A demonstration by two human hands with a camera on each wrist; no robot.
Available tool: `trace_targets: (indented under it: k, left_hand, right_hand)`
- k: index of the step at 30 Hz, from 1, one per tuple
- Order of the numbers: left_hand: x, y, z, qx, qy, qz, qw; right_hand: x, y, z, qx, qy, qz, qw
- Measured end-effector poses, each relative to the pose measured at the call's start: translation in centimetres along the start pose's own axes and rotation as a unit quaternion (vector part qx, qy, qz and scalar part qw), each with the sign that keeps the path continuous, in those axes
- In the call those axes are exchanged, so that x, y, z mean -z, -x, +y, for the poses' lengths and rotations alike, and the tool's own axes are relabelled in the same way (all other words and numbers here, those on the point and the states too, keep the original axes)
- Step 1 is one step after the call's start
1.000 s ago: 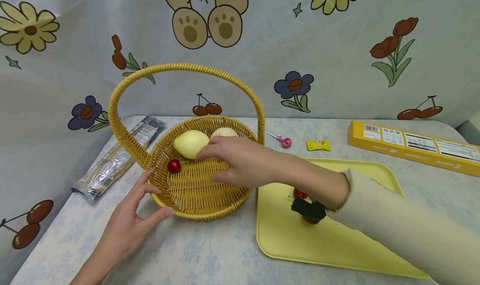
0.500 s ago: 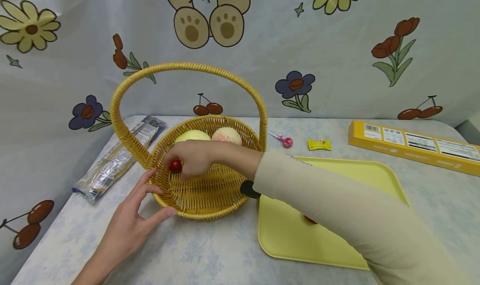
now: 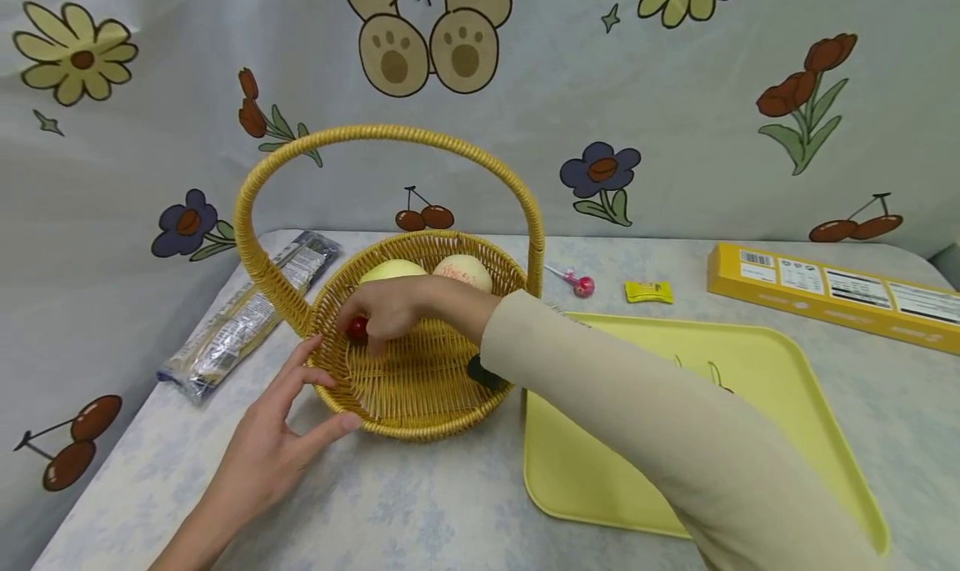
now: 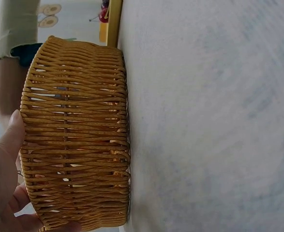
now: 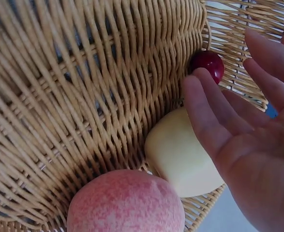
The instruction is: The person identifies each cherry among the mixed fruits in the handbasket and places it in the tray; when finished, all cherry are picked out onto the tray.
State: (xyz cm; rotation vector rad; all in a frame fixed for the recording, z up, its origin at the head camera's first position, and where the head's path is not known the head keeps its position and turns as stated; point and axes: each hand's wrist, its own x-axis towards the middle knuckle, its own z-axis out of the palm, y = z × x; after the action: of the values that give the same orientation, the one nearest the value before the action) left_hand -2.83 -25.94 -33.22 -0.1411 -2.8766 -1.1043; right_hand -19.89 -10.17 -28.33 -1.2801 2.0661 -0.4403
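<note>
A yellow wicker basket (image 3: 420,430) with a tall arched handle stands on the table. My left hand (image 3: 273,438) grips its near left rim, thumb at the front and fingers over the side. Reaching inside, my right hand (image 3: 393,306) has its fingertips right at a dark red cherry (image 5: 210,66); in the right wrist view the fingers are extended and the thumb is apart from them. A pale yellow pear (image 5: 183,152) lies just beneath that hand, partly hidden by it. Beside the pear rests a pink-speckled peach (image 3: 463,272).
Right of the basket lies a yellow tray (image 3: 577,463), cherry stems (image 3: 716,375) showing past the sleeve. Behind it are a lollipop (image 3: 582,286), a yellow wrapped candy (image 3: 648,292) and a long orange box (image 3: 825,292). A silvery plastic packet (image 3: 247,321) lies left of the basket.
My right hand has moved left across the basket, from beside the pear and peach to the cherry. The peach shows more fully. My left hand has stayed on the rim.
</note>
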Motion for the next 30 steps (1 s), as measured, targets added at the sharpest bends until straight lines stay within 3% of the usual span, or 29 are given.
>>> trace_targets:
  k: [7, 15, 23, 30]
  left_hand:
    - [-0.3, 0.2, -0.1, -0.007, 0.009, 0.009, 0.9999]
    - [-0.3, 0.1, -0.1, -0.01, 0.005, 0.008, 0.9999]
    - [-0.2, 0.1, 0.0, -0.002, -0.002, 0.004, 1.0]
    - [-0.2, 0.1, 0.1, -0.004, 0.0, 0.003, 1.0]
  right_hand:
    - [-0.6, -0.8, 0.4, -0.008, 0.016, -0.041, 0.999]
    - [-0.7, -0.8, 0.2, -0.006, 0.005, -0.024, 1.0]
    - [-0.5, -0.2, -0.2, -0.039, -0.045, -0.01, 0.998]
    - [0.2, 1.5, -1.0, -0.016, -0.018, 0.013, 1.0]
